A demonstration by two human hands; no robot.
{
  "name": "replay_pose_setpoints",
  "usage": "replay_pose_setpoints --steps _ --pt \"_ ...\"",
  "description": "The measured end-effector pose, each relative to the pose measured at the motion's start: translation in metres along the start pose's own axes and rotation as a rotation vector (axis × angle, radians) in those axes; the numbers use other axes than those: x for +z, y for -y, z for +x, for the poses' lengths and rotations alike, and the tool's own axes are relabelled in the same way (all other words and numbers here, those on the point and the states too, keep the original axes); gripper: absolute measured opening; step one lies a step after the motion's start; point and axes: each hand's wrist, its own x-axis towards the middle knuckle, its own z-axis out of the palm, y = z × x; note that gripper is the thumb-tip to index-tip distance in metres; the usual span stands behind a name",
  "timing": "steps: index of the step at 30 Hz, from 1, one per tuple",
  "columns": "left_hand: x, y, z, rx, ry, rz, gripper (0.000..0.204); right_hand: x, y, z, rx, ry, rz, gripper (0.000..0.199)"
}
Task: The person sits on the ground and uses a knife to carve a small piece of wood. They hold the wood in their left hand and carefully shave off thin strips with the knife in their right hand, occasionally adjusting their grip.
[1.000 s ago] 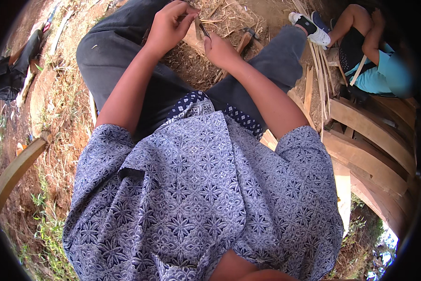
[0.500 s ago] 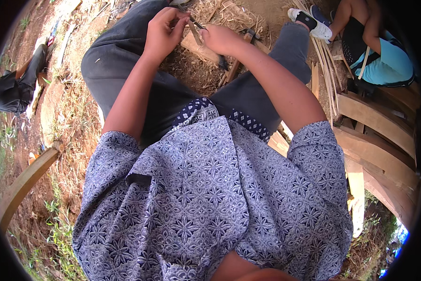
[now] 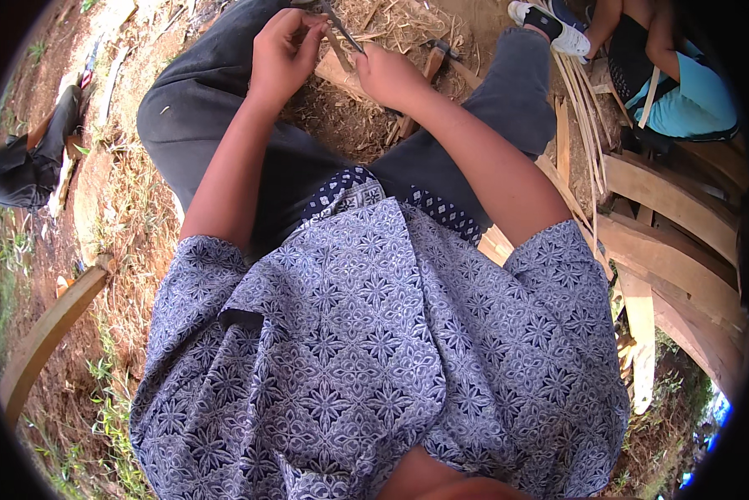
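Observation:
My right hand (image 3: pixel 389 77) is closed around the handle of a knife, and the knife's dark narrow blade (image 3: pixel 342 30) points away from me toward the top edge. To its left, my left hand (image 3: pixel 283 60) pinches a thin wooden strip (image 3: pixel 339 50) between thumb and fingers. The strip slants down beside the blade, close to my right hand. Whether blade and strip touch, I cannot tell. Beneath the hands a pale wood block (image 3: pixel 331 72) lies on the ground between my legs.
A hammer-like tool (image 3: pixel 443 52) with a dark head lies among wood shavings (image 3: pixel 408 21). Long thin strips (image 3: pixel 587 117) and curved timber pieces (image 3: pixel 670 200) are on my right, near a person in light blue (image 3: pixel 691 104). A curved wooden piece (image 3: pixel 53 325) stands at left; another person (image 3: pixel 24 167) sits beyond.
The blade has swung upward, and more of it shows above my right hand. My left hand has shifted slightly left, still pinching the strip.

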Motion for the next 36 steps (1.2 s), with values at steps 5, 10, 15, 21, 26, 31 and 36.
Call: replay_pose_setpoints --steps 5,10,15,21,26,31,36 --pt "0.002 0.009 0.014 -0.003 -0.059 -0.078 0.005 0.011 -0.022 0.031 -0.047 0.304 -0.227 0.044" --pt "-0.001 0.007 0.004 -0.092 0.023 -0.112 0.01 -0.006 -0.023 0.031 0.254 0.485 0.209 0.043" --pt "-0.007 -0.01 0.001 -0.009 0.051 0.079 0.009 -0.034 0.015 0.002 -0.088 -0.04 0.186 0.044" --pt "0.0 -0.003 0.01 -0.079 -0.038 -0.071 0.007 0.021 -0.022 0.021 0.026 0.216 -0.028 0.046" --pt "-0.009 0.014 0.001 -0.13 0.005 -0.081 0.01 0.005 -0.013 0.018 0.308 0.532 0.499 0.037" --pt "-0.005 -0.009 0.002 -0.239 -0.022 -0.245 0.007 -0.017 -0.048 -0.004 0.254 0.319 0.726 0.036" --pt "-0.03 -0.015 0.013 -0.271 -0.167 -0.325 0.01 0.047 -0.153 -0.013 0.321 -0.183 0.449 0.034"
